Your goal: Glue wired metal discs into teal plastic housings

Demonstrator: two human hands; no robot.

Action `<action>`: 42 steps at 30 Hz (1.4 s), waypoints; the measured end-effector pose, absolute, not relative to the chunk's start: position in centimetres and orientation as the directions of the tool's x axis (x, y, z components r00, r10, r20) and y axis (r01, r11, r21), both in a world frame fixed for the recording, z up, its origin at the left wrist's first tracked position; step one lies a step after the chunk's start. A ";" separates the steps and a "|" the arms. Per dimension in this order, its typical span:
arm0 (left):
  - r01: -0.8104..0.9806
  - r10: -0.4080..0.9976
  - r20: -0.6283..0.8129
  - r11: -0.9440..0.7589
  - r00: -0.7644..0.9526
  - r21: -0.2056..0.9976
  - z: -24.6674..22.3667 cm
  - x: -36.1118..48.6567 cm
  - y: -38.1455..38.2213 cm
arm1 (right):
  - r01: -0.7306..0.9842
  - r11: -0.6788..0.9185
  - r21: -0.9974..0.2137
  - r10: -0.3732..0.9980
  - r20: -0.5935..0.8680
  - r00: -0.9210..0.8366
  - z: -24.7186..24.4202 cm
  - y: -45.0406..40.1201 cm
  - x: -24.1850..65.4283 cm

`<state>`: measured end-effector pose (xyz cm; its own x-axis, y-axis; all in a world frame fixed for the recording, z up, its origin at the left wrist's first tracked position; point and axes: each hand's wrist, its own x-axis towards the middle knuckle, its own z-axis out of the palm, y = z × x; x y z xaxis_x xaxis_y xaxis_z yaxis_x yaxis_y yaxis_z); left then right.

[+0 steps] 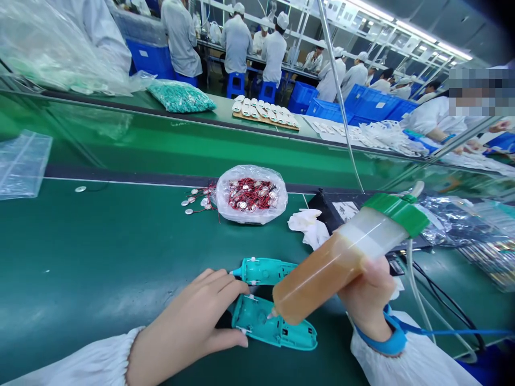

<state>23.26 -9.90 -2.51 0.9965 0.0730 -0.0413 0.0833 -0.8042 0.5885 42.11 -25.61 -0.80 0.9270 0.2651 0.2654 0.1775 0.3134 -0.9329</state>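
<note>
My right hand (366, 295) is shut around a fat glue syringe (341, 262) with a green cap, filled with amber liquid and a paler layer near the cap. Its nozzle end meets the inside of a teal plastic shell (273, 324) lying open side up on the green bench mat (100, 257). My left hand (189, 327) presses on that shell, its fingertips also near a second teal shell (263, 271) with a blue nozzle tip. The syringe tip's exact contact is partly hidden. A blue strap (394, 340) circles my right wrist.
A clear bag (251, 194) of red-wired metal discs stands ahead, with several loose discs (193, 202) beside it. White cloth (308, 228) lies by a black mat (333, 212). Cables and foil bags lie right. Co-workers sit along benches beyond, among blue crates (372, 104).
</note>
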 end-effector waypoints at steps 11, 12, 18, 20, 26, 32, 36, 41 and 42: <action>0.066 0.068 -0.018 -0.815 0.998 0.576 -2.7 23.6 -9.8 | 0.249 0.322 -0.913 0.316 0.352 0.881 -2.3 -25.8 42.2; 0.068 0.064 -0.026 -0.816 0.998 0.574 -2.7 23.6 -9.8 | 0.250 0.320 -0.914 0.318 0.352 0.880 -2.3 -25.8 42.2; 0.119 0.060 -0.119 -0.803 0.991 0.584 -2.3 23.5 -9.9 | 0.284 0.338 -0.897 0.359 0.402 0.842 -2.6 -25.7 42.3; 0.133 0.056 -0.148 -0.801 0.987 0.584 -2.2 23.6 -9.9 | 0.280 0.332 -0.900 0.371 0.398 0.839 -2.6 -25.8 42.3; 0.137 0.046 -0.167 -0.797 0.985 0.588 -2.2 23.6 -9.9 | 0.288 0.325 -0.901 0.390 0.405 0.827 -3.0 -25.9 42.2; 0.136 0.041 -0.171 -0.794 0.984 0.593 -2.3 23.7 -9.9 | 0.293 0.335 -0.895 0.399 0.416 0.817 -3.1 -25.7 42.2; 0.143 0.038 -0.188 -0.797 0.981 0.587 -2.2 23.8 -9.9 | 0.267 0.355 -0.896 0.400 0.404 0.823 -2.9 -25.6 42.0; 0.139 0.036 -0.184 -0.799 0.982 0.585 -2.3 23.8 -9.9 | 0.213 0.360 -0.908 0.395 0.356 0.847 -2.6 -25.6 41.5; 0.138 0.035 -0.185 -0.801 0.982 0.582 -2.3 23.8 -10.0 | 0.214 0.355 -0.910 0.396 0.354 0.847 -2.6 -25.6 41.5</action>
